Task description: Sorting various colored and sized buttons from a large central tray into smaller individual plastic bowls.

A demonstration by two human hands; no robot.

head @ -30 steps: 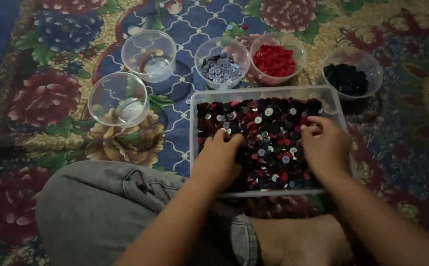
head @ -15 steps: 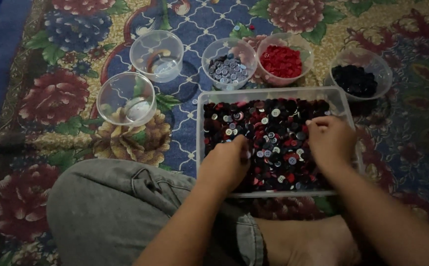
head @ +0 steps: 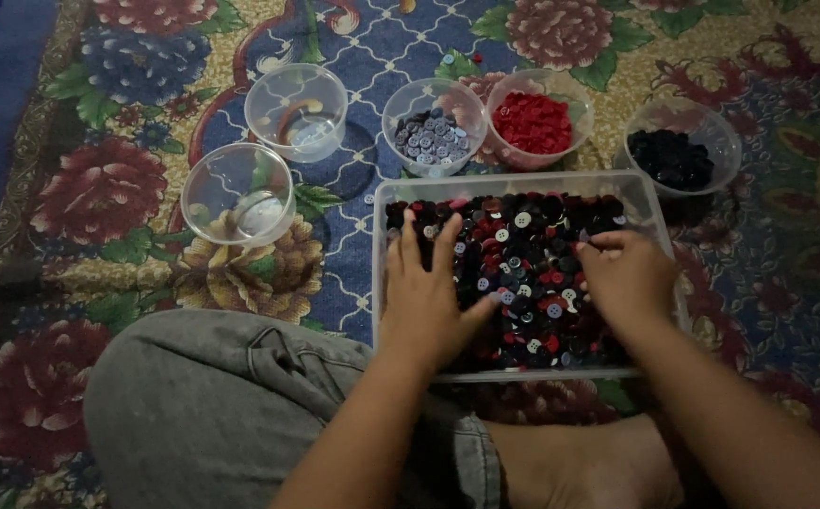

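Where the head view looks down on a flowered carpet (head: 99,198), a clear rectangular tray (head: 660,212) is seen lying on it, filled with mixed buttons (head: 533,254) in black, red, blue and white. The left hand (head: 426,297) is laid flat on the buttons at the tray's left side, its fingers (head: 408,247) spread and stretched out, so that nothing is gripped by it. The right hand (head: 625,273) is set on the buttons at the tray's right side, with its fingers curled and the tips drawn together over the heap; whether a button is pinched between them cannot be told. Beyond the tray, five round clear bowls are ranged on the carpet. A bowl of grey-blue buttons (head: 432,137) and a bowl of red buttons (head: 534,121) are placed just beside each other, near the tray's far edge, and a bowl of black buttons (head: 676,155) is found to the right of them. Two more bowls, the near clear bowl (head: 237,193) and the far clear bowl (head: 295,108), are placed to the left, well apart from the tray, and no buttons are made out in them. In the foreground a bent knee in grey cloth (head: 240,415) and a bare foot (head: 589,462) are seen
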